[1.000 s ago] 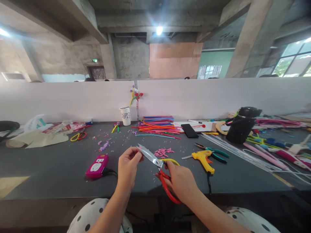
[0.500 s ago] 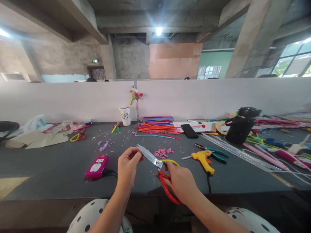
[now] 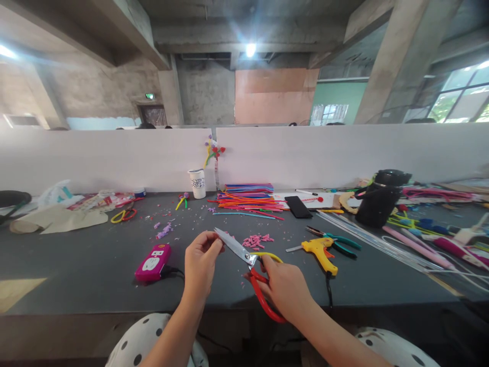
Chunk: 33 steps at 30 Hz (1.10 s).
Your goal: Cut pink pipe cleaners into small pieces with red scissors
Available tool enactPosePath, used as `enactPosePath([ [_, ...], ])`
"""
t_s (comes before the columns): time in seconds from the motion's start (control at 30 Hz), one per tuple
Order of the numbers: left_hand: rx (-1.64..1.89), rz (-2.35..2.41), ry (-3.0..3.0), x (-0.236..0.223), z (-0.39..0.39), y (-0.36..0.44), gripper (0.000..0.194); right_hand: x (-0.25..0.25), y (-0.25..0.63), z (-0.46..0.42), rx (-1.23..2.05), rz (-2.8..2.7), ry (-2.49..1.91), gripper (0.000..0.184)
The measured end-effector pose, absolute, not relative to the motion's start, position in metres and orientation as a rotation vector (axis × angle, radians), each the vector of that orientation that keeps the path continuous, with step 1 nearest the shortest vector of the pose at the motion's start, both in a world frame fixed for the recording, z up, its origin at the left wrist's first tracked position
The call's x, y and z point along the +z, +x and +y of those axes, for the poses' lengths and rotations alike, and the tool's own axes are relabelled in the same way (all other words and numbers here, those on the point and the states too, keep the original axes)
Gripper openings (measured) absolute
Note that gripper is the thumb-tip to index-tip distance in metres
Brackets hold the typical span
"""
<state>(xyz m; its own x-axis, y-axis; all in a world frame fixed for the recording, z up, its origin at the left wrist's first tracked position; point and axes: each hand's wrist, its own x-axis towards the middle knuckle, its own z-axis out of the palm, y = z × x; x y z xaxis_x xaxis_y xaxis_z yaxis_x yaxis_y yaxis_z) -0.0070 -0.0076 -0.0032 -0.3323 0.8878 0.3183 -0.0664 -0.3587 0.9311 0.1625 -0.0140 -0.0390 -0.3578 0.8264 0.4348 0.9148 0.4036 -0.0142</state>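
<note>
My right hand (image 3: 284, 285) grips the red and yellow handles of a pair of scissors (image 3: 244, 254) over the front of the dark table (image 3: 87, 260). The blades point up and left, nearly closed. My left hand (image 3: 200, 260) is pinched together right at the blade tips; whatever it holds is too small to make out. A heap of pink cut bits (image 3: 256, 239) lies just behind the blades.
A magenta device (image 3: 153, 262) with a cable lies to the left. A yellow glue gun (image 3: 319, 250) and green-handled pliers (image 3: 336, 240) lie to the right. Coloured pipe cleaners (image 3: 250, 198), a black phone (image 3: 298, 206), a white cup (image 3: 197, 183) and a black flask (image 3: 378, 198) stand farther back.
</note>
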Motion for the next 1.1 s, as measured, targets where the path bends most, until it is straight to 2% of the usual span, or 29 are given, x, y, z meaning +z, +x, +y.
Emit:
enactPosePath([
  [0.13,1.78,1.172,1.202,-0.005,-0.006,-0.009,0.005,-0.038,0.164,-0.012,-0.285,-2.275,-1.515,0.024],
  [0.3,1.781,1.169,1.229,-0.007,-0.005,-0.009,0.006,-0.036,0.167,-0.012,-0.189,-2.185,-1.5,0.034],
  [0.4,1.766,1.133,1.219,-0.006,-0.006,-0.009,0.007,-0.033,0.166,-0.014,-0.119,-2.169,-1.464,0.033],
  [0.53,1.622,0.933,1.137,-0.002,-0.007,-0.006,0.008,-0.031,0.165,-0.015,0.198,-2.09,-1.353,0.025],
  [0.77,1.165,0.736,1.239,-0.006,-0.013,0.006,0.01,-0.015,0.163,-0.012,1.069,-1.642,-1.034,0.018],
  [0.9,1.051,0.738,1.276,-0.009,-0.014,0.012,0.012,-0.004,0.161,-0.011,1.268,-1.528,-0.889,0.017],
  [1.1,0.977,0.804,1.35,-0.011,-0.014,0.013,0.011,-0.009,0.162,-0.006,1.381,-1.524,-0.977,0.012],
])
